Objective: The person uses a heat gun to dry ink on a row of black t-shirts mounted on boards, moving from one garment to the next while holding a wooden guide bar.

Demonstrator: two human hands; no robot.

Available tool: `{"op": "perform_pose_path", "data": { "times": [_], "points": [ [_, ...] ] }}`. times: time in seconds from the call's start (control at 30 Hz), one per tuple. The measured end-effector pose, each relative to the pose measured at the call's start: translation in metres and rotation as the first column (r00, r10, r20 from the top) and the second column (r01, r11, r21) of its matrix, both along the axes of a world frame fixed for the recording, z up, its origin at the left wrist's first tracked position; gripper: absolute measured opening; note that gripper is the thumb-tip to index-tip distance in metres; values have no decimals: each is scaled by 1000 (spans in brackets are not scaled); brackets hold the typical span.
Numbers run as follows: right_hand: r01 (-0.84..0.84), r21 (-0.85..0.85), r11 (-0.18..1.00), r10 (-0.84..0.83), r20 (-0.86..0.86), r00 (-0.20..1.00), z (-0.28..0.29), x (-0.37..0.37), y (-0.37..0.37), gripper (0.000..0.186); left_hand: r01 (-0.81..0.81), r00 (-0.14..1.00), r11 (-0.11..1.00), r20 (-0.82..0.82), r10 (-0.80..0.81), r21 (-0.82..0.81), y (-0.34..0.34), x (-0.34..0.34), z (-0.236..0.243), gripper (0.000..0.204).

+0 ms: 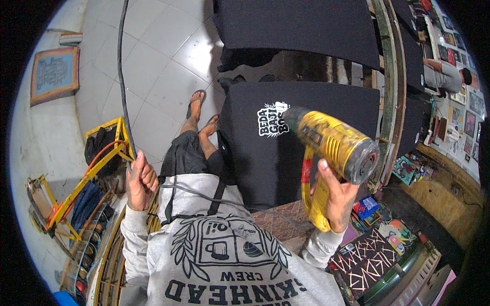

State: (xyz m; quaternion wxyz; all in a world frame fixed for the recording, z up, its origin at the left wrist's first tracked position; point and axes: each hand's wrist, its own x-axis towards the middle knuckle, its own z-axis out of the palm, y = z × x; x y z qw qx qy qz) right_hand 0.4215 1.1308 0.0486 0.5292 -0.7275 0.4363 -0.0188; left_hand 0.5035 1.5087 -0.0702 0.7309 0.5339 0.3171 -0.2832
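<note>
My right hand (336,196) is wrapped round the handle of a yellow heat gun (334,140), worn and smudged with black. Its dark nozzle points left, over a white and black print (273,120) on a black T-shirt (306,173) spread flat on a board. The nozzle covers the print's right edge; whether it touches the cloth I cannot tell. Out to the left, my left hand (141,181) is closed round a black power cord (124,86). The cord runs up out of view and also across my waist toward the heat gun.
Another black shirt (296,25) lies on a board beyond. A long rail (393,86) runs along the boards' right ends. At left stands a yellow metal frame (87,181) with an orange cable. A person (446,76) is at the far right. Stickers and small boxes (366,206) lie at lower right.
</note>
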Motion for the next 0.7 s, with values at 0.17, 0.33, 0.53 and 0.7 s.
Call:
{"op": "perform_pose_path", "data": {
  "times": [0.17, 0.33, 0.53, 0.7],
  "points": [
    [-54, -31, 998, 54, 11, 998, 2, 7, 0, 59, 2, 1000, 1000, 24, -2, 22, 4, -4, -2, 51],
    [-63, -138, 988, 75, 80, 994, -6, 15, 3, 57, -16, 1000, 1000, 16, 16, -22, 2, -5, 0, 51],
    [-81, -27, 996, 82, 66, 994, -1, 20, 11, 48, -45, 999, 999, 16, 45, -30, 3, -5, 1, 48],
    [-109, -61, 992, 118, 172, 978, -7, 20, 21, 50, -15, 999, 1000, 36, 15, 12, 5, -3, 2, 48]
  ]
}}
